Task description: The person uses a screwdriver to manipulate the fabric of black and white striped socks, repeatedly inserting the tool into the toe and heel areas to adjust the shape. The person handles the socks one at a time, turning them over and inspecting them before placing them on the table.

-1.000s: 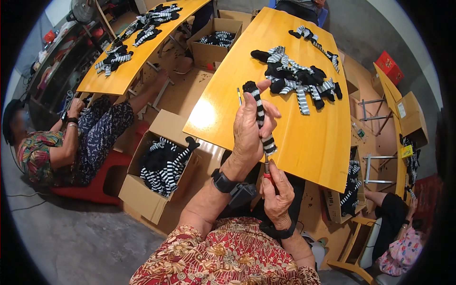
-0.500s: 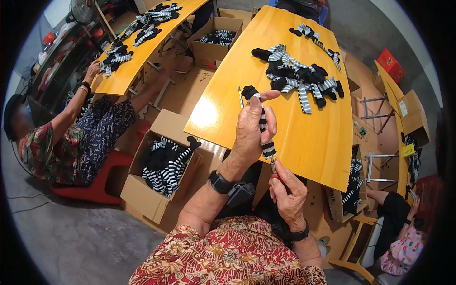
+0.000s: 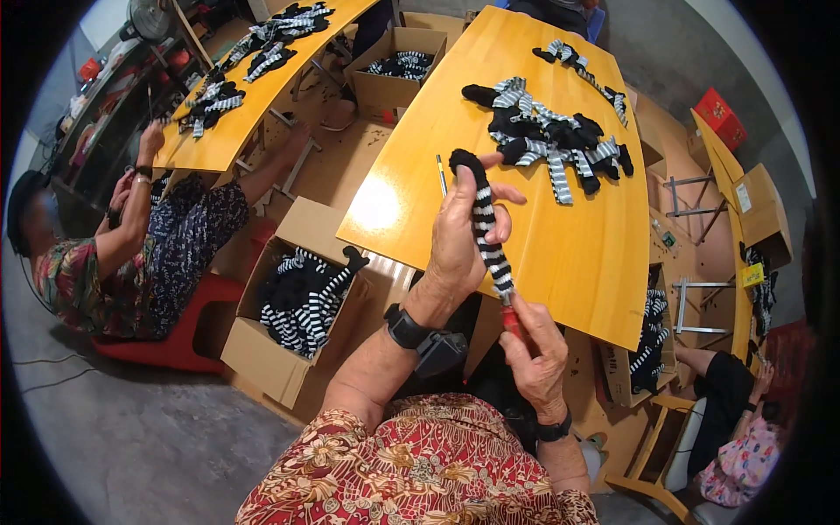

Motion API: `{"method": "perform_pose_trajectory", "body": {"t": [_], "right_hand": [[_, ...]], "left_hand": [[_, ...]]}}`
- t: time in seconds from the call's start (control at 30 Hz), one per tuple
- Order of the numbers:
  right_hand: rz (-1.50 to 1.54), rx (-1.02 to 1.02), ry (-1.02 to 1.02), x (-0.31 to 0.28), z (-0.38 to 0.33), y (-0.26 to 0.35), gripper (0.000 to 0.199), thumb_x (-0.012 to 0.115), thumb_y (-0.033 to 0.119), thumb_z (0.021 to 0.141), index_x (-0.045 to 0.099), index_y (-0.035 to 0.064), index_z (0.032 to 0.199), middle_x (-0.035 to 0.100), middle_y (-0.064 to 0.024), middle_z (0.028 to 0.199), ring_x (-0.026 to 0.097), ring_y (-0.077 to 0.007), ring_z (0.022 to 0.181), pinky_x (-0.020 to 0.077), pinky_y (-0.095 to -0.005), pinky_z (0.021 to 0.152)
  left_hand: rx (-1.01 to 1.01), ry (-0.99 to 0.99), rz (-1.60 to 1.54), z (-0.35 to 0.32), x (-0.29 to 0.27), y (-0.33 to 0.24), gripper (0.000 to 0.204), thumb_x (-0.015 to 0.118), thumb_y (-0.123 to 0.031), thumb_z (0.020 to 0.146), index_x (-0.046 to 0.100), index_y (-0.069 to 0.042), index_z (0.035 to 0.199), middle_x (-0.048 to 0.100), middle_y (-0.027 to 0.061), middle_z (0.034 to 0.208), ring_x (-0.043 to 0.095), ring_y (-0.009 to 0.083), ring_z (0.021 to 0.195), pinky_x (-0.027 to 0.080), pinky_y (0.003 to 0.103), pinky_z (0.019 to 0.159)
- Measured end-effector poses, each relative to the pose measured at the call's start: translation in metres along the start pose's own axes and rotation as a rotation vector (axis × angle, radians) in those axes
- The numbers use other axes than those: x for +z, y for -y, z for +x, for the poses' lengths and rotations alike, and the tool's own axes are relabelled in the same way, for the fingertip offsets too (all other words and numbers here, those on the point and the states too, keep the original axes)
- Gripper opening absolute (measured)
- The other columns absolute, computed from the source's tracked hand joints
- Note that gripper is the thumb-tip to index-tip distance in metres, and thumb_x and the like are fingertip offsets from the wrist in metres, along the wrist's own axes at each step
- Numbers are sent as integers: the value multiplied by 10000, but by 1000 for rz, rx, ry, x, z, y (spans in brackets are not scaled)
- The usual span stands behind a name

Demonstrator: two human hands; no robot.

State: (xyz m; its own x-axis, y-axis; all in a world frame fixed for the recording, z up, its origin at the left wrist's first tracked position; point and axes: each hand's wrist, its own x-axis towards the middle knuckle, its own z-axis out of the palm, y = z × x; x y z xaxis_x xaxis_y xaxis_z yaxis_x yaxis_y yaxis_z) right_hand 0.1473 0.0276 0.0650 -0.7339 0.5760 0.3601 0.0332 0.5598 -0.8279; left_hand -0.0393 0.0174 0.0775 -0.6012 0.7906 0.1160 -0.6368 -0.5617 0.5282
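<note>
While fingers (image 3: pixel 500 213) clasp striped sock (image 3: pixel 486 229), right hand (image 3: pixel 535 350) pinches tool (image 3: pixel 511 322).

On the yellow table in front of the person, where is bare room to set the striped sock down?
The table is bare along its near half, between the pen and the right edge. The far middle is crowded by the sock pile. The left hand holds the sock.

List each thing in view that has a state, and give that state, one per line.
striped sock: held upright, stretched over the left hand's fingers.
left hand: closed around the sock.
right hand: pinching a red-handled tool at the sock's lower end.
sock pile: loose heap on the yellow table.
cardboard box: open, full of striped socks.
far box: open, socks inside.
</note>
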Motion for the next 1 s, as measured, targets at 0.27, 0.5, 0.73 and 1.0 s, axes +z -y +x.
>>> {"method": "perform_pose_trajectory", "body": {"t": [0.27,0.5,0.73,1.0], "right_hand": [[307,311,-16,-9,3,3,360,594,-31,815,608,-11,1174,590,-77,884,561,-144,710,471,-254,655],[-220,-196,-193,21,18,4,385,620,-84,777,607,-26,1158,606,-168,959,622,-276,839,509,-331,740],[-218,-152,-103,22,4,3,411,601,-73,793,588,-18,1200,609,-181,1007,616,-300,894,504,-360,792],[-194,-159,-265,53,15,-17,380,587,-52,823,557,-61,1201,575,-199,1004,593,-316,866,493,-361,772]], "left_hand": [[-54,118,58,1,-1,4,521,335,-433,1018,393,-6,1311,546,9,650,318,32,399,267,181,419],[-52,89,80,-3,6,6,515,372,-451,1003,412,-26,1290,468,-24,586,297,36,400,260,182,419],[142,-108,-23,15,-11,-14,422,378,-399,1017,451,-43,1232,602,53,889,385,58,487,306,191,454],[170,-131,-66,13,-7,13,360,474,-351,996,513,-61,1206,614,39,856,375,9,481,283,148,432]]}}
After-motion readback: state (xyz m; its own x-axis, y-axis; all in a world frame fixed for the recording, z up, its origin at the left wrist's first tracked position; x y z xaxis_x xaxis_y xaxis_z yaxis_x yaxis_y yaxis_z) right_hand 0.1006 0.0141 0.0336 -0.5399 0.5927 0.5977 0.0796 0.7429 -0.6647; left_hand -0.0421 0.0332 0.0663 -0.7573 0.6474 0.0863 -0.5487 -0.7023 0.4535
